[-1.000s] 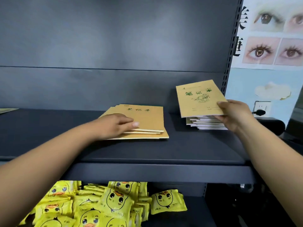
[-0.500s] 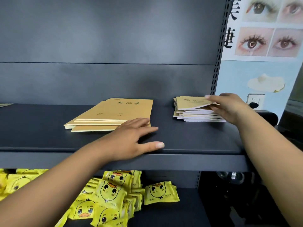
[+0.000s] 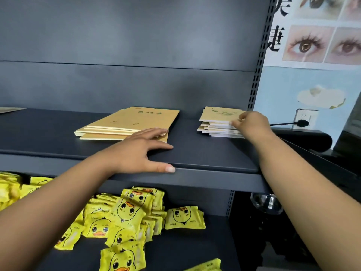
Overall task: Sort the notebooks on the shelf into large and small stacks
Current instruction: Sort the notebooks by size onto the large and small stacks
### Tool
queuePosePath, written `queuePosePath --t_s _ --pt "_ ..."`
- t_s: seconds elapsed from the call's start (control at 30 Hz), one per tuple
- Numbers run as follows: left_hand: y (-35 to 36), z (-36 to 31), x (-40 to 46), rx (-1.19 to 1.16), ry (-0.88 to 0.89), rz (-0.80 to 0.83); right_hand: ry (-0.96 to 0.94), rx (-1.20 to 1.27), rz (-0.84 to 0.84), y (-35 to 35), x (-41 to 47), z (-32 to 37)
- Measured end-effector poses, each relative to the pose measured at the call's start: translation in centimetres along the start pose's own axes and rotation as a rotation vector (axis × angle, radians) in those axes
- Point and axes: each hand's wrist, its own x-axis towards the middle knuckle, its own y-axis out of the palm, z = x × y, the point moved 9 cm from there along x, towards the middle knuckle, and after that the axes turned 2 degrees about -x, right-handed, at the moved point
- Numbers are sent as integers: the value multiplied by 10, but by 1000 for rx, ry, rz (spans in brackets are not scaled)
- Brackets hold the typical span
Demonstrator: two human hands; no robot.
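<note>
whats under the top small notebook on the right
Under the top small notebook sits a stack of small notebooks, white page edges showing, slightly fanned. The right hand covers the stack's right end, so that corner is hidden.

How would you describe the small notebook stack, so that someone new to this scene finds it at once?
Look at the dark shelf above the yellow duck packets. Two tan stacks lie on it; the small stack is at the right end, beside the slotted upright. It is narrower and thicker than the large stack, and the right hand touches it.
</note>
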Motion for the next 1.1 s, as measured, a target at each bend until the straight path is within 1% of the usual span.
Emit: queuePosePath --t_s 0.07,0.17,0.27,0.4,0.5,0.67,0.8,0.93,1.1 --pt "-5 -1 1 -38 -1 -65 -73 -34 -49 -3 -6 10" --pt "-19 0 -14 -33 -14 -178 -274 -84 -112 -7 -36 42" --pt "-40 12 -46 72 -23 -278 -442 -131 -87 0 -80 84" --pt "-78 45 -114 164 -122 -347 -652 -170 -44 13 -152 159" --pt "-107 73 -178 259 -170 -346 -692 -132 26 31 -204 219" --pt "-142 150 -301 376 -330 -268 -766 -92 95 84 -277 326" --pt "-183 199 -390 423 -432 -299 -820 -64 137 118 -318 401" --pt "-208 231 -440 451 -481 -288 -870 -60 191 138 -347 461" --pt "-230 270 -467 453 -516 -302 -904 -72 188 156 -352 520"
